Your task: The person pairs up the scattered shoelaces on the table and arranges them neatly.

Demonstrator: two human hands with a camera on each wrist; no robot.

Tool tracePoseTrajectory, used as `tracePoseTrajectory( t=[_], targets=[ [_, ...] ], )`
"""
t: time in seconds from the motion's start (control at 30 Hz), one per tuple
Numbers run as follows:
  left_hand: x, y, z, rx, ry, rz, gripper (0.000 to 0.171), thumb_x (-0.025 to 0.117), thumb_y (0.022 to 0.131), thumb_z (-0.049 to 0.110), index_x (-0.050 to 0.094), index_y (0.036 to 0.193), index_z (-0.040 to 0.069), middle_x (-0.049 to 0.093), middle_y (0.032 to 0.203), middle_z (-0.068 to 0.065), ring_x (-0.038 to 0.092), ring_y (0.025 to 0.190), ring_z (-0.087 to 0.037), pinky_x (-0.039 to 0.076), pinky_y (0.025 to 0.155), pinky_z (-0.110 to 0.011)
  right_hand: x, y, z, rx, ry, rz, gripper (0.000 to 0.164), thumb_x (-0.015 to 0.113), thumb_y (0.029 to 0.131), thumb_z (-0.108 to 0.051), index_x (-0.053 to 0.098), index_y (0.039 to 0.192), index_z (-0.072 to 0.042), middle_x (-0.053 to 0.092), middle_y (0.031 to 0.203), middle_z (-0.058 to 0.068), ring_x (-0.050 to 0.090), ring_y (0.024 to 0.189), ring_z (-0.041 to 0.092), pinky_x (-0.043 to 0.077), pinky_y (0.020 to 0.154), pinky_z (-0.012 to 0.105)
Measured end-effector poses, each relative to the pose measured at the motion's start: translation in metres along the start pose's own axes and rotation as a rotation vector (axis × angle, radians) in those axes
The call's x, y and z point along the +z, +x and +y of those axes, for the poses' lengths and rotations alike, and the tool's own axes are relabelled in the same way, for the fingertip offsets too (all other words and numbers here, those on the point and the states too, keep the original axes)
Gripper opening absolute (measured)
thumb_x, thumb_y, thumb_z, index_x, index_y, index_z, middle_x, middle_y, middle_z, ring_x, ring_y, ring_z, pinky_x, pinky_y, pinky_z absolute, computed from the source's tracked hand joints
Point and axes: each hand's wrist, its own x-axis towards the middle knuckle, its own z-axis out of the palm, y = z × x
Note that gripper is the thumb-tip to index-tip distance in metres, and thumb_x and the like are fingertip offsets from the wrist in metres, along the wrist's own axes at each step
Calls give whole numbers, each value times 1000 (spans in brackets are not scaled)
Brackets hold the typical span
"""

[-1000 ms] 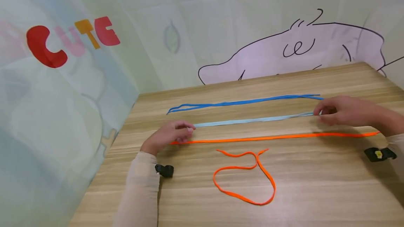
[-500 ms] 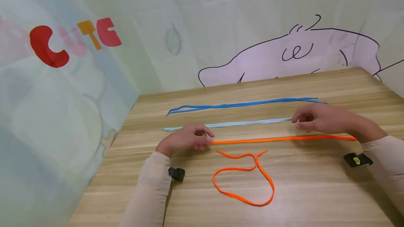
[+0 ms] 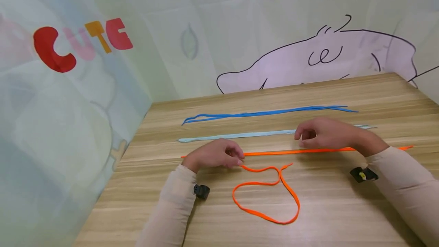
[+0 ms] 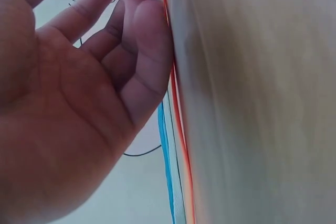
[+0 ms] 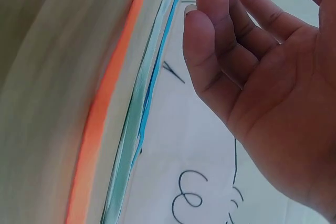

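Observation:
Several flat shoelaces lie on the wood-grain table. At the back is a blue shoelace (image 3: 260, 114), folded lengthwise, then a light blue shoelace (image 3: 240, 135), then a straight orange shoelace (image 3: 271, 153). Nearer the front a second orange shoelace (image 3: 255, 213) lies in a loose loop. My left hand (image 3: 214, 153), fingers loosely bent, is at this looped lace's left end and hides its tip; whether it touches is unclear. Above the straight orange and light blue laces hovers my right hand (image 3: 326, 133), its relaxed fingers (image 5: 202, 51) holding nothing.
The table (image 3: 164, 209) meets a printed cloth backdrop (image 3: 192, 3) at its back and left sides. A small black camera (image 3: 201, 191) is strapped to the left wrist, and another black camera (image 3: 363, 174) to the right wrist.
My right hand has let go of the light blue shoelace's right end and moved left. My left hand has left its left end and come right and nearer, to the looped orange lace.

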Motion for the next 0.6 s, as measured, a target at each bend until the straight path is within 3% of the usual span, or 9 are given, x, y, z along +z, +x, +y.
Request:
tracePoseTrajectory(
  t=[0.3,0.6],
  targets=[
    [9,3,12,27,52,-3,8,73,92,17,72,100,14,67,84,-2,62,70,-20,55,66,-33,12,6,-16,-85,-52,-51,11,70,91,-13,68,101,-18,61,80,-9,57,75,13,50,69,30],
    [17,6,16,18,107,-9,7,76,90,18,72,96,16,65,82,1,58,72,-14,53,66,-30,26,6,-32,-92,-33,-141,15,73,89,-15,68,103,-19,62,84,-9,58,78,12,51,72,30]
  ],
)
